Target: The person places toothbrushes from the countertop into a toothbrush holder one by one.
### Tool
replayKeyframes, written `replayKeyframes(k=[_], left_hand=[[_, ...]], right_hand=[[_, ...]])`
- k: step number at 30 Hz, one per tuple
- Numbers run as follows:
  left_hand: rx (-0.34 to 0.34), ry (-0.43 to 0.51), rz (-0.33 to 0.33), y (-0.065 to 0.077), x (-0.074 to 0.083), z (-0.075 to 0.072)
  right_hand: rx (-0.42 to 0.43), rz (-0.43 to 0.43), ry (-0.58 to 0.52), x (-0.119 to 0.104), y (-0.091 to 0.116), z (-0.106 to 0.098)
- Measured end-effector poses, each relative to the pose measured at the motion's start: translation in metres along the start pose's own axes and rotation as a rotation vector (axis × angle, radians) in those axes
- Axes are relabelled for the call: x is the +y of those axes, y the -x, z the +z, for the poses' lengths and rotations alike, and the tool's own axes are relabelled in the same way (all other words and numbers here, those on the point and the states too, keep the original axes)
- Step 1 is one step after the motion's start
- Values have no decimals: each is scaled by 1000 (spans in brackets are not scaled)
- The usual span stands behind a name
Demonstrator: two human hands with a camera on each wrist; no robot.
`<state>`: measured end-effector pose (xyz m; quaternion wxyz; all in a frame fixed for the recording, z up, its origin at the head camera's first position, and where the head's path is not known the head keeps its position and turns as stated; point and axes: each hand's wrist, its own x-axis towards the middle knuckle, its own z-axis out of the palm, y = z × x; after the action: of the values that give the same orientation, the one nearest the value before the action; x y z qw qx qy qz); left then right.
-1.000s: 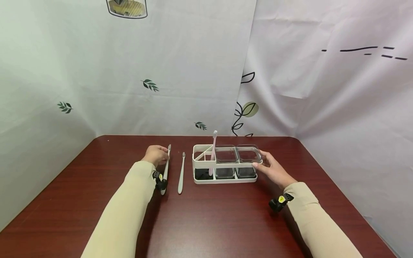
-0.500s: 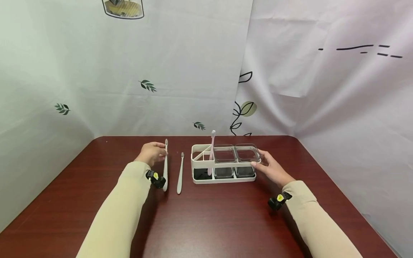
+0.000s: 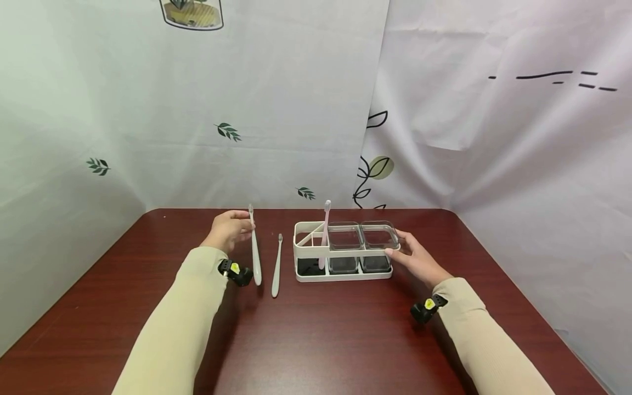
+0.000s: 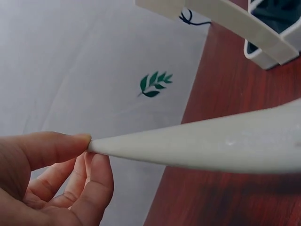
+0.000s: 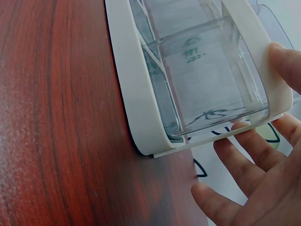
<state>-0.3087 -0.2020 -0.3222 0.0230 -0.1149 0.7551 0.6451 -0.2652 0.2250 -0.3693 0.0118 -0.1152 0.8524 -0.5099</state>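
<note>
My left hand point(image 3: 228, 230) pinches a white toothbrush point(image 3: 255, 258) between thumb and fingers, near its bristle end. In the left wrist view its thick handle point(image 4: 225, 143) reaches across above the table. Another white toothbrush point(image 3: 276, 271) lies flat just to the right. Further right stands a white toothbrush holder point(image 3: 345, 253), with a pink toothbrush point(image 3: 325, 230) upright in a left compartment and two clear cups point(image 3: 379, 236) beside it. My right hand point(image 3: 417, 259) grips the holder's right end. The right wrist view shows the thumb point(image 5: 287, 63) on the upper rail and fingers at the side.
The dark red wooden table point(image 3: 326, 340) reaches back to a white printed cloth point(image 3: 276, 99) hung behind it. Cloth also hangs along both sides. The holder's base has dark pads point(image 3: 310, 267).
The white toothbrush in my left hand has come up off the table, its bristle end rising and shifting left, its handle end swinging right. My right hand stays on the holder.
</note>
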Motion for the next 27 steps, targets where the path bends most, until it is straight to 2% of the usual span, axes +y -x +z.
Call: replayKeyframes(k=[4, 13, 23, 27], left_hand=[[-8, 22, 19, 4, 5, 2], [-32, 211, 48, 16, 18, 12], [-42, 350, 96, 27, 34, 26], [-57, 376, 115, 34, 41, 31]], right_hand=[[-2, -3, -3, 1, 0, 0], [-4, -6, 5, 2, 0, 0], [6, 4, 6, 5, -2, 0], [11, 13, 5, 4, -2, 0]])
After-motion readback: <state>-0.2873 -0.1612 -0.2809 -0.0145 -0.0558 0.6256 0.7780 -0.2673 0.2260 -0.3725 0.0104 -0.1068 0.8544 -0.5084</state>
